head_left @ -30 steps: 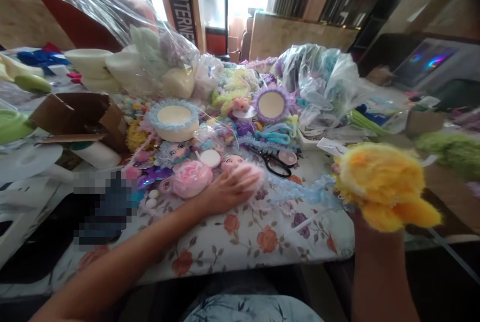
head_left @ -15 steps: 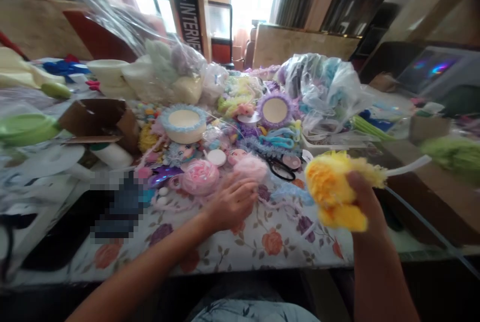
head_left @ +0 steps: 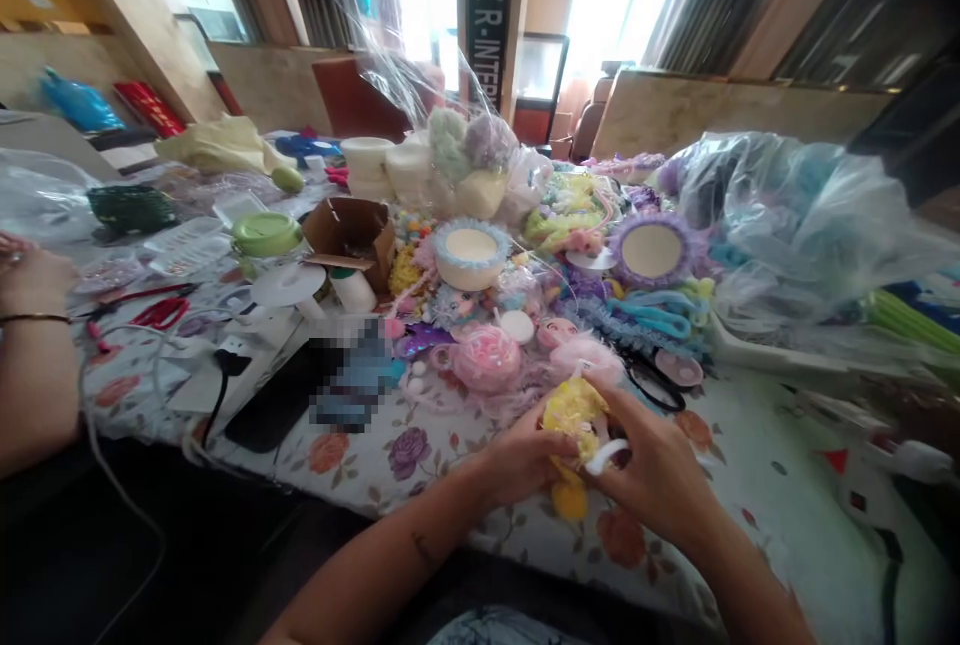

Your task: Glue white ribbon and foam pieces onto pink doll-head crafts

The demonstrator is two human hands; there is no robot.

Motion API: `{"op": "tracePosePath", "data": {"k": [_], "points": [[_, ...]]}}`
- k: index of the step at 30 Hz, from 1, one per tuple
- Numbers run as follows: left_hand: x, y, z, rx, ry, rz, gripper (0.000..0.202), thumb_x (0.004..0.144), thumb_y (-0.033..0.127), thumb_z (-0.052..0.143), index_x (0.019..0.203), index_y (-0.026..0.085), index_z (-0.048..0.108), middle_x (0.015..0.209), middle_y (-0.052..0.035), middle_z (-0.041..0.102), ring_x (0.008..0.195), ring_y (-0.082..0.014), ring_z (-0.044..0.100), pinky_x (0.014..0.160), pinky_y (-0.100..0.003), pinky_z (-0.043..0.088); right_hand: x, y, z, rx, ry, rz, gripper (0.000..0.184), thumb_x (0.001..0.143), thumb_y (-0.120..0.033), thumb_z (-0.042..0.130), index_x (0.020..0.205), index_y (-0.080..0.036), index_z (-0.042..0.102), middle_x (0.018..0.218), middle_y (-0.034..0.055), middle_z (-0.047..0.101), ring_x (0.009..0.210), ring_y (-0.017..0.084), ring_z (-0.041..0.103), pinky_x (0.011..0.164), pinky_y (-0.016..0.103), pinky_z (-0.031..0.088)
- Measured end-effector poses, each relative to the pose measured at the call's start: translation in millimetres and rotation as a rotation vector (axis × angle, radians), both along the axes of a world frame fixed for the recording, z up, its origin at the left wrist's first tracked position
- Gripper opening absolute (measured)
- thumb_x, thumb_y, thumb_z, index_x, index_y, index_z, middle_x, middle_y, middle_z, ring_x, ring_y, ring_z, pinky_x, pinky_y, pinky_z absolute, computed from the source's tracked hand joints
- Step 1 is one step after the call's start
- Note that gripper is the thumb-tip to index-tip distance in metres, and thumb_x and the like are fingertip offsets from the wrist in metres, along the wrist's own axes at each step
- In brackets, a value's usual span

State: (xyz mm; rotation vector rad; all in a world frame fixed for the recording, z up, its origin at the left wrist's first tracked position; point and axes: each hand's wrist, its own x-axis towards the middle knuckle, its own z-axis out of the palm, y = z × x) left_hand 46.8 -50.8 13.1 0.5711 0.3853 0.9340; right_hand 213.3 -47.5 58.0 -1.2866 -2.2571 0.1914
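Observation:
Both of my hands are around a yellow fluffy plush piece (head_left: 576, 413), just above the near part of the flowered tablecloth. My left hand (head_left: 521, 455) grips its left side, while my right hand (head_left: 656, 460) grips it from the right. A white curved strip (head_left: 606, 457) sticks out of the piece by my right fingers, and a darker yellow part hangs below. Right behind my hands lie a pink fuzzy ball (head_left: 589, 357) with a doll face and a pink rose-like ball (head_left: 486, 357).
Black-handled scissors (head_left: 660, 387) lie right of the pink ball. Behind are round fringed boxes (head_left: 471, 260), a cardboard box (head_left: 352, 235) and plastic bags (head_left: 787, 195). A dark flat object (head_left: 281, 395) lies left. Another person's arm (head_left: 34, 365) is at far left.
My right hand has brought the yellow plush piece left and inward. My left hand has left the pink fuzzy ball and now grips the piece too. The view has turned left.

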Motion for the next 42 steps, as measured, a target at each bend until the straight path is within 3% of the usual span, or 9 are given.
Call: {"op": "tracePosePath", "data": {"k": [4, 8, 11, 15, 20, 26, 30, 37, 42], "points": [[-18.2, -7.7, -3.3, -0.049, -0.048, -0.052, 0.048, 0.069, 0.028, 0.077, 0.114, 0.015, 0.066, 0.102, -0.0104, 0.069, 0.088, -0.0233, 0.066, 0.075, -0.033, 0.053, 18.3, -3.1, -1.0, -0.053, 0.156, 0.041, 0.053, 0.087, -0.045, 0.063, 0.134, -0.023, 0.055, 0.117, 0.0098, 0.071, 0.058, 0.014, 0.061, 0.052, 0.026, 0.049], [-52.5, -3.3, 9.4, 0.011, -0.046, 0.026, 0.055, 0.072, 0.04, 0.074, 0.119, 0.015, 0.062, 0.111, -0.0133, 0.07, 0.098, -0.03, 0.068, 0.075, -0.04, 0.058, 37.2, 2.5, -6.5, -0.035, 0.301, -0.193, 0.04, 0.094, -0.048, 0.056, 0.123, -0.022, 0.063, 0.098, 0.0066, 0.072, 0.049, 0.011, 0.056, 0.047, 0.024, 0.045], [-76.5, 21.3, 34.4, 0.094, -0.018, 0.219, 0.053, 0.08, 0.048, 0.068, 0.123, 0.018, 0.058, 0.119, -0.0123, 0.069, 0.108, -0.0326, 0.066, 0.077, -0.041, 0.059, 36.2, 9.2, -11.0, 0.129, 0.207, -0.303, 0.037, 0.093, -0.05, 0.057, 0.107, -0.019, 0.07, 0.083, 0.0048, 0.07, 0.058, 0.015, 0.064, 0.054, 0.025, 0.048], [-93.2, 73.7, 63.7, 0.021, -0.019, 0.371, 0.04, 0.092, 0.043, 0.052, 0.118, 0.014, 0.061, 0.103, -0.0109, 0.074, 0.103, -0.0294, 0.07, 0.08, -0.04, 0.06, 19.3, 12.5, -15.7, 0.296, -0.001, -0.2, 0.034, 0.097, -0.045, 0.052, 0.104, -0.017, 0.069, 0.08, 0.0033, 0.07, 0.059, 0.015, 0.064, 0.057, 0.026, 0.045], [-91.5, 109.9, 65.0, -0.047, 0.037, 0.397, 0.033, 0.093, 0.04, 0.053, 0.106, 0.012, 0.065, 0.089, -0.01, 0.075, 0.088, -0.0267, 0.073, 0.078, -0.04, 0.061, 4.1, 8.9, -27.1, 0.355, -0.18, -0.169, 0.032, 0.1, -0.039, 0.047, 0.107, -0.014, 0.066, 0.085, 0.0053, 0.07, 0.062, 0.018, 0.067, 0.053, 0.028, 0.041], [-86.0, 102.8, 56.8, -0.033, 0.149, 0.431, 0.006, 0.084, 0.011, 0.063, 0.088, 0.014, 0.066, 0.073, 0.0022, 0.072, 0.069, -0.014, 0.071, 0.079, -0.026, 0.06, 3.9, 10.8, -56.6, 0.268, -0.322, -0.197, 0.035, 0.095, -0.032, 0.053, 0.124, -0.012, 0.058, 0.096, 0.01, 0.07, 0.063, 0.021, 0.065, 0.049, 0.029, 0.037], [-85.1, 97.7, 66.0, -0.046, 0.192, 0.429, 0.012, 0.09, 0.012, 0.058, 0.08, 0.014, 0.065, 0.068, 0.0046, 0.071, 0.07, -0.0126, 0.072, 0.077, -0.022, 0.06, -2.1, 15.0, -69.6, 0.188, -0.372, -0.085, 0.016, 0.092, -0.012, 0.05, 0.101, -0.015, 0.062, 0.083, 0.0065, 0.07, 0.063, 0.018, 0.065, 0.053, 0.028, 0.039], [-67.3, 102.9, 75.0, -0.004, 0.264, 0.519, 0.022, 0.081, 0.001, 0.064, 0.095, 0.017, 0.07, 0.082, -0.0031, 0.075, 0.074, -0.0173, 0.074, 0.068, -0.024, 0.061, -34.6, 46.3, -74.7, 0.193, -0.48, 0.19, 0.014, 0.096, -0.014, 0.048, 0.09, -0.018, 0.06, 0.085, 0.0063, 0.067, 0.066, 0.016, 0.061, 0.052, 0.027, 0.036], [-55.1, 102.4, 79.6, -0.037, 0.261, 0.498, 0.028, 0.088, 0.001, 0.056, 0.106, 0.017, 0.071, 0.079, -0.0026, 0.074, 0.078, -0.019, 0.074, 0.073, -0.027, 0.063, -39.4, 44.2, -74.9, 0.268, -0.433, 0.167, 0.022, 0.102, -0.023, 0.041, 0.102, -0.015, 0.061, 0.082, 0.0078, 0.065, 0.068, 0.018, 0.06, 0.055, 0.029, 0.036]]}}
